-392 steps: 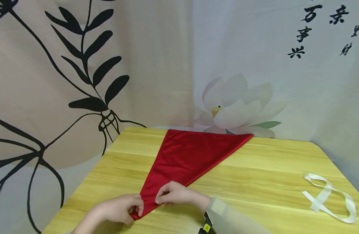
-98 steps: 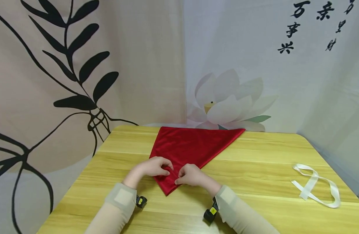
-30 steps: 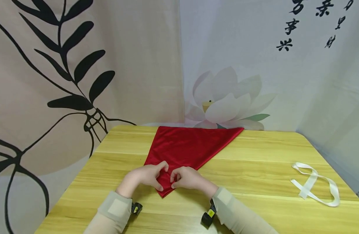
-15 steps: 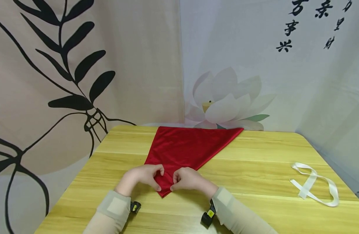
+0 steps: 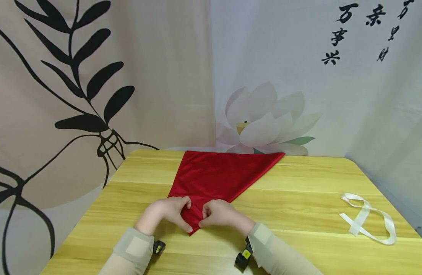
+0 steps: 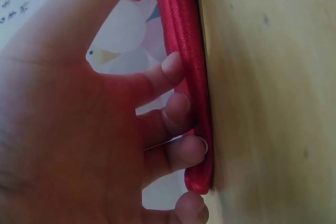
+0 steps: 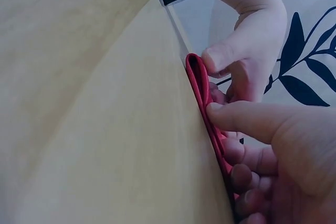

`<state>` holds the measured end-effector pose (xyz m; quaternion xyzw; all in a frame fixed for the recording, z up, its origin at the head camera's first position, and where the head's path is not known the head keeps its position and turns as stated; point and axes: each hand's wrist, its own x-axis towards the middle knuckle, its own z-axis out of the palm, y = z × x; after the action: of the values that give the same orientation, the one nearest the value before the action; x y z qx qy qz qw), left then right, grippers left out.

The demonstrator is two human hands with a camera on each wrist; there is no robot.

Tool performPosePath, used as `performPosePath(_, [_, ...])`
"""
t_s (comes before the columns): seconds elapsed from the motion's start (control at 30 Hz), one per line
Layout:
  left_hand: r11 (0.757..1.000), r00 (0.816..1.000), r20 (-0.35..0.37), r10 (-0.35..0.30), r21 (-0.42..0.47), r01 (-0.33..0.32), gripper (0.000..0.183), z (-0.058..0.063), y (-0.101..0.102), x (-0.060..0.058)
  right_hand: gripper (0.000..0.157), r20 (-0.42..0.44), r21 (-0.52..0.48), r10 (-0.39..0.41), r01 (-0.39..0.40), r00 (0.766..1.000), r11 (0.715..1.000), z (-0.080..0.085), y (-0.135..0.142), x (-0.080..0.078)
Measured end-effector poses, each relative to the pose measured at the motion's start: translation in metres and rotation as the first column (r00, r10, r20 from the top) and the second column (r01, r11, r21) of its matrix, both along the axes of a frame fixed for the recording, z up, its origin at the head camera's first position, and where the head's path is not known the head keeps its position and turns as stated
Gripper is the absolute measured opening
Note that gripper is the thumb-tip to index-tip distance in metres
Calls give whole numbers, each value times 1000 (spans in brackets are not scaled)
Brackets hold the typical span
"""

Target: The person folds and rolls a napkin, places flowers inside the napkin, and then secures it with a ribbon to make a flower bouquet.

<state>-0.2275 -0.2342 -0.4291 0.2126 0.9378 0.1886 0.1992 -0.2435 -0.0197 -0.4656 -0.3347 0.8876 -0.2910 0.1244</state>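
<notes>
A shiny red cloth (image 5: 214, 175) lies on the table, folded into a layered triangle with its narrow corner towards the person. My left hand (image 5: 167, 212) rests at the left of that corner, thumb and fingers spread apart on the cloth. In the left wrist view its fingertips touch the folded edge (image 6: 191, 56). My right hand (image 5: 218, 214) pinches at the cloth's right edge with curled fingers. The right wrist view has its thumb (image 7: 231, 115) against the rolled fold (image 7: 202, 87), the fingertips lower along the same fold.
A white ribbon (image 5: 388, 225) lies in a loose loop at the right of the wooden table (image 5: 283, 244). Behind the table hangs a printed curtain (image 5: 169, 76) with leaves, a lotus and characters. Black wrist cameras (image 5: 243, 259) sit on both arms.
Thirteen seconds ago the near corner reached further out; now it is folded shorter. In the last second the left hand has shifted slightly towards the person, its thumb nearing the tip.
</notes>
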Motion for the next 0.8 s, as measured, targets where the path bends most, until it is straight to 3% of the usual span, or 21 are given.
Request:
performPosePath(0.57, [992, 995, -73, 68, -104, -75, 56, 2, 12, 9, 28, -40, 11, 10, -10, 999, 1000, -1, 0, 0])
performPosePath(0.8, [991, 995, -60, 77, -108, -83, 57, 3, 13, 10, 24, -96, 17, 54, -52, 994, 998, 11, -4, 11])
